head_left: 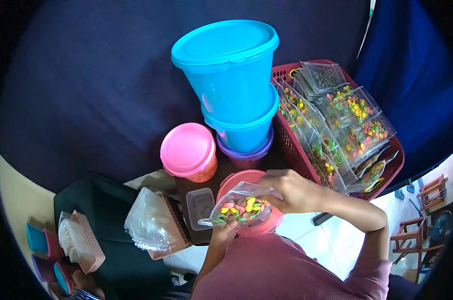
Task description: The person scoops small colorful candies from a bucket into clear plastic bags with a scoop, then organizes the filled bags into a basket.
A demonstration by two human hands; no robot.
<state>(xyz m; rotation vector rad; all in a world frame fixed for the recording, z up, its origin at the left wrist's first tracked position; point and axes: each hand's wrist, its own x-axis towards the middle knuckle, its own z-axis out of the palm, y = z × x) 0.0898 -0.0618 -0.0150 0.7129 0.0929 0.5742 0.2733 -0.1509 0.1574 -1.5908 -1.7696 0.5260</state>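
Note:
A clear plastic bag (240, 206) partly filled with small yellow, pink, green and brownish pieces is between my hands. My left hand (225, 233) grips its lower left side from below, with most of the fingers hidden behind the bag. My right hand (290, 190) is closed at the bag's upper right edge, its fingertips partly hidden. Behind and beneath the bag is a coral-pink tub (272, 223), its inside mostly covered. A small clear plastic box (196, 202) sits just left of the bag.
Blue lidded tubs (231, 85) are stacked on a purple one (246, 157), beside a pink-lidded tub (189, 150). At right, a dark red basket (296, 150) holds several filled bags. A basket (179, 220) of empty clear bags (149, 220) stands at left.

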